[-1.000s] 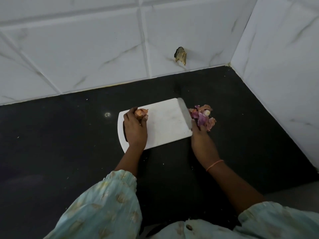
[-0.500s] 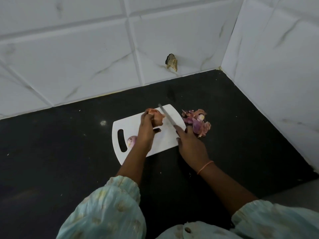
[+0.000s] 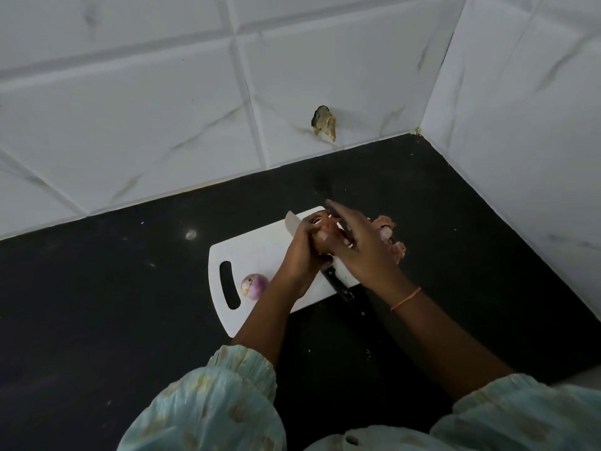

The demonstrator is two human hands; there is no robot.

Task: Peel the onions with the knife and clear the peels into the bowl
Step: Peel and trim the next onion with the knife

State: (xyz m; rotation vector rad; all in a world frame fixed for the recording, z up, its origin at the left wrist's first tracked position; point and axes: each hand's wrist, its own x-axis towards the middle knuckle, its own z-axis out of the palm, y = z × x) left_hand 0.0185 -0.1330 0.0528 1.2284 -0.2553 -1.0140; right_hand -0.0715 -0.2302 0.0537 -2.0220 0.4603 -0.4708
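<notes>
My right hand [image 3: 361, 252] has let go of the knife [image 3: 338, 284], now lying on the cutting board [image 3: 260, 249]; both hands are gripping the unpeeled onion [image 3: 327, 237], left hand [image 3: 300, 255] curling underneath.

Bare black counter [image 3: 97, 304] left of the board [image 3: 260, 249]; peel heap [image 3: 388, 236] and corner walls [image 3: 520, 141] on its right.

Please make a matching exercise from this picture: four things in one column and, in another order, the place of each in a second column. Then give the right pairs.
Things:
1. peeled onion
2. knife
3. pile of peels
4. unpeeled onion

Places:
A. on the black counter, right of the board
B. held between both hands
C. lying on the board beside its handle slot
D. across the board, under the hands

Pairs: 1-C, 2-D, 3-A, 4-B
</notes>
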